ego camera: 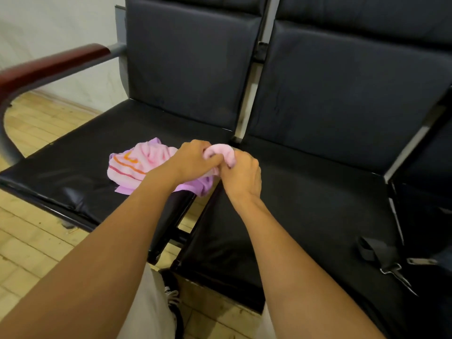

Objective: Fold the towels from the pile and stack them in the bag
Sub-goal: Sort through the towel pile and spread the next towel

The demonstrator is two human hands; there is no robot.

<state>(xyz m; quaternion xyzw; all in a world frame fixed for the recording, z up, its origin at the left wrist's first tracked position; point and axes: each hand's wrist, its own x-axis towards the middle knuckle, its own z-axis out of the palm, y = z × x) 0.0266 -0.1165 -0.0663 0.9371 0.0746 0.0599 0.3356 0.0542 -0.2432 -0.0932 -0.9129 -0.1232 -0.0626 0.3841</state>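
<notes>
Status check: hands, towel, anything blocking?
Left hand and right hand both grip pink towel. Towel pile on left seat. No obstruction seen.

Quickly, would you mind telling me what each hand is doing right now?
Left hand: fingers curled, gripping the pink towel.
Right hand: fingers curled, gripping a bunched part of the same pink towel.

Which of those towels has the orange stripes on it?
The pale pink towel lying on top of the pile on the left seat. The purple towel beneath it looks plain, as does the pink towel gripped by both hands.
</notes>
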